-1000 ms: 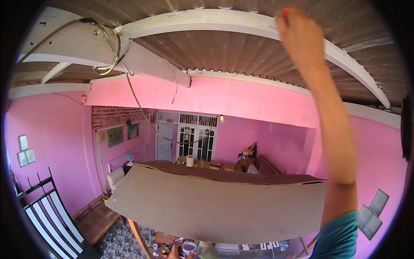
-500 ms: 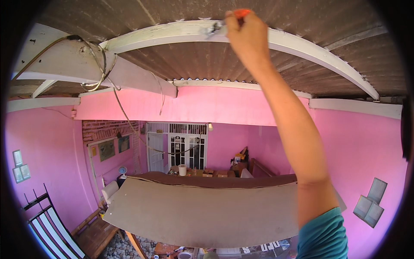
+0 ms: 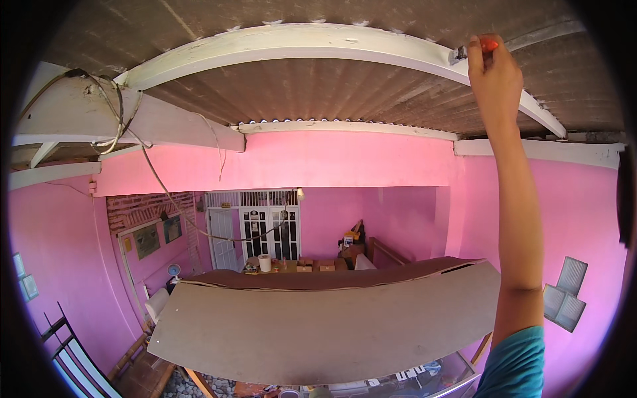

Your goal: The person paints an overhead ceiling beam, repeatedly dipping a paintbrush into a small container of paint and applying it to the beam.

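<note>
Raised high at the upper right, my right hand point(image 3: 499, 81) is closed around a paintbrush point(image 3: 489, 44) with an orange-red handle. The brush's dark, paint-smeared head points left and touches or nearly touches the white beam point(image 3: 298, 45) under the roof. White marks dot the roof sheet just above the beam's top edge. The bare forearm rises from a teal sleeve at the lower right. My left hand is outside the picture.
Brown corrugated roofing point(image 3: 285, 93) lies close overhead. Loose cable point(image 3: 121, 109) hangs from a thick white beam point(image 3: 73, 113) at left. Below me spreads a grey-brown sloping board point(image 3: 325, 325). Pink walls point(image 3: 318, 156) surround the area, and a black-and-white gate point(image 3: 74, 355) stands lower left.
My right hand and the paintbrush have travelled right along the beam. The whole view has shifted, with the room's features now further left.
</note>
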A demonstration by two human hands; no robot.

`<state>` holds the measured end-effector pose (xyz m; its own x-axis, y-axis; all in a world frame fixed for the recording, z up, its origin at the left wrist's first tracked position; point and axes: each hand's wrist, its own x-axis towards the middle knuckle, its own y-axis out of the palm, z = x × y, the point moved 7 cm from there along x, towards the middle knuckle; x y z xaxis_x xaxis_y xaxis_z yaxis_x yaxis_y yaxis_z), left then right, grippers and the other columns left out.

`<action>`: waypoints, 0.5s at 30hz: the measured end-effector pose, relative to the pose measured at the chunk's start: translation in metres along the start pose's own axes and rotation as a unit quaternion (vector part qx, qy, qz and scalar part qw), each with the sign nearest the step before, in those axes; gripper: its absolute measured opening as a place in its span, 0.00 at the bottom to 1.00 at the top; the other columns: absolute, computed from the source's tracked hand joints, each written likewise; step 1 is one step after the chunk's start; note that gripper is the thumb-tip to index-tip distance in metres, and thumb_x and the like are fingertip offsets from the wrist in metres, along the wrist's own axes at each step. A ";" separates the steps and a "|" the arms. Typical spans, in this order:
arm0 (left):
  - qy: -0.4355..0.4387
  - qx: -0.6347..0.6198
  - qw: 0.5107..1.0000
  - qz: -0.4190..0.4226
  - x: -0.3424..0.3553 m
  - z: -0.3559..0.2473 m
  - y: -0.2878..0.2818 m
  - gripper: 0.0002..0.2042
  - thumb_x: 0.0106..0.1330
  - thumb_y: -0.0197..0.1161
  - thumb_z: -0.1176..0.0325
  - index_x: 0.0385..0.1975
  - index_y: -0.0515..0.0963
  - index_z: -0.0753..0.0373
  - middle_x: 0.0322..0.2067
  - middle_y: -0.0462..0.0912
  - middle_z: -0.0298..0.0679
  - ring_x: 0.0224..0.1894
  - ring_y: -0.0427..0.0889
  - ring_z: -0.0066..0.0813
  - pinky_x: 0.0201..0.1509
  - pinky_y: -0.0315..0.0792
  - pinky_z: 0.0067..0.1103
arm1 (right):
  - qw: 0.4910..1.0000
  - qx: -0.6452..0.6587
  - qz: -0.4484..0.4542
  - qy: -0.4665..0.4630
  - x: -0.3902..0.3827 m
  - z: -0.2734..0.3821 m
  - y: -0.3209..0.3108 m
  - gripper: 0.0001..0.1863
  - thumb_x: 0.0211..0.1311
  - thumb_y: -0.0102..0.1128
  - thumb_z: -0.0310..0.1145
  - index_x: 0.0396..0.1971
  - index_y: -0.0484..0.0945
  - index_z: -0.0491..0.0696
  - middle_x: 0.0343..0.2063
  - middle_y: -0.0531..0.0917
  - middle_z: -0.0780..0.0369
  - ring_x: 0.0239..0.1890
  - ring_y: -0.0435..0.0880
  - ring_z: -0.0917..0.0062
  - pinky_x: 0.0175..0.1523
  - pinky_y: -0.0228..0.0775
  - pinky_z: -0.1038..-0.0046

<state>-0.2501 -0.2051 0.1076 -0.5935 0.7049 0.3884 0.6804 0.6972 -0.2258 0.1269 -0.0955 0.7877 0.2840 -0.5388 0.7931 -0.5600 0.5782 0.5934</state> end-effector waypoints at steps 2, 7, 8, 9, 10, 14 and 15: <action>0.035 0.005 0.999 0.005 0.006 -0.007 0.006 0.31 0.53 0.73 0.78 0.58 0.68 0.64 0.42 0.81 0.44 0.41 0.81 0.31 0.43 0.78 0.25 | 0.988 0.145 -0.046 0.009 -0.017 0.006 -0.013 0.11 0.65 0.63 0.36 0.36 0.80 0.43 0.23 0.85 0.59 0.27 0.86 0.72 0.33 0.75 0.73; 0.068 0.042 0.997 -0.013 -0.003 -0.017 0.000 0.31 0.53 0.74 0.77 0.58 0.69 0.63 0.41 0.81 0.44 0.39 0.81 0.30 0.41 0.78 0.24 | 0.885 0.448 0.055 0.114 -0.085 0.051 0.031 0.11 0.62 0.68 0.34 0.41 0.83 0.45 0.30 0.87 0.61 0.31 0.86 0.79 0.35 0.76 0.78; 0.054 0.052 0.997 -0.003 0.002 -0.020 0.009 0.31 0.53 0.74 0.76 0.58 0.69 0.63 0.41 0.81 0.43 0.39 0.81 0.30 0.40 0.78 0.24 | 0.904 0.416 0.058 0.074 -0.095 0.060 0.037 0.11 0.62 0.68 0.34 0.42 0.83 0.45 0.31 0.87 0.59 0.32 0.86 0.78 0.36 0.76 0.77; 0.039 0.063 0.997 0.007 0.008 -0.019 0.017 0.31 0.53 0.75 0.76 0.58 0.69 0.63 0.40 0.81 0.43 0.39 0.81 0.30 0.40 0.78 0.24 | 0.920 0.385 0.062 0.034 -0.105 0.067 0.043 0.12 0.62 0.68 0.33 0.42 0.84 0.45 0.32 0.87 0.58 0.33 0.86 0.77 0.37 0.77 0.77; 0.041 0.065 0.997 0.012 0.008 -0.016 0.021 0.31 0.53 0.75 0.76 0.58 0.69 0.63 0.40 0.81 0.43 0.39 0.81 0.30 0.40 0.78 0.24 | 0.922 0.380 0.062 0.035 -0.109 0.068 0.049 0.12 0.62 0.68 0.33 0.42 0.84 0.45 0.32 0.87 0.58 0.33 0.86 0.77 0.37 0.77 0.77; 0.040 0.036 0.998 0.012 0.006 -0.017 0.026 0.32 0.53 0.75 0.76 0.58 0.69 0.63 0.43 0.79 0.42 0.43 0.80 0.31 0.39 0.78 0.24 | 0.922 0.377 0.072 0.059 -0.119 0.049 0.068 0.13 0.62 0.68 0.32 0.45 0.84 0.45 0.35 0.86 0.55 0.34 0.86 0.72 0.40 0.77 0.74; 0.020 0.020 0.999 0.020 0.007 -0.019 0.029 0.32 0.53 0.75 0.76 0.59 0.69 0.63 0.44 0.79 0.42 0.44 0.79 0.32 0.38 0.78 0.24 | 0.929 0.360 0.038 0.078 -0.120 0.031 0.068 0.12 0.63 0.67 0.32 0.45 0.84 0.44 0.34 0.86 0.56 0.34 0.86 0.73 0.40 0.77 0.75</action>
<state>-0.2263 -0.1825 0.1202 -0.5469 0.7276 0.4141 0.6852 0.6732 -0.2781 0.0304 -0.0106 0.7281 0.3005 -0.3863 0.8721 -0.9423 0.0215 0.3342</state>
